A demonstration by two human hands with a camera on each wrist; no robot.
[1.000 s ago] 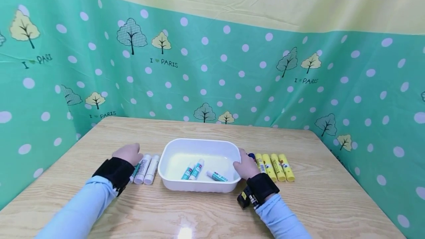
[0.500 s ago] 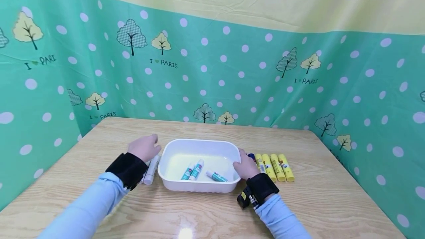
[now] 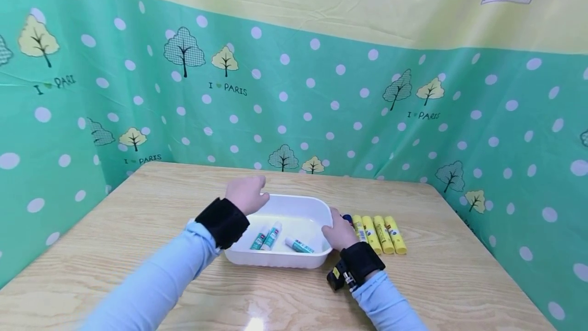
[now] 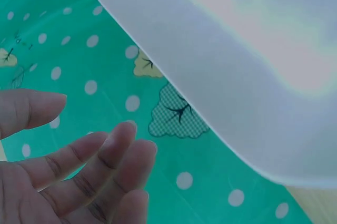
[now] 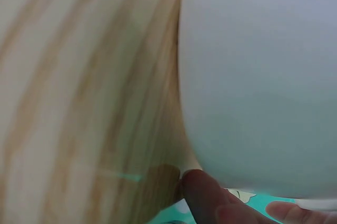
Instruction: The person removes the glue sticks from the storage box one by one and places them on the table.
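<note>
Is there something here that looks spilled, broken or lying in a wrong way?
Nothing stands out. The white tub sits level on the table with three glue sticks inside; the yellow sticks lie in a neat row beside it. No spill or damage shows.

left hand [image 3: 246, 193] raised, fingers relaxed; right hand [image 3: 339, 231] curled.

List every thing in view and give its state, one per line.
left hand: open, fingers relaxed, above the tray's left rim
right hand: resting against the tray's right rim
white tray: upright on the table
three teal glue sticks: lying inside the tray
yellow glue sticks: lying in a row beside the tray
</note>
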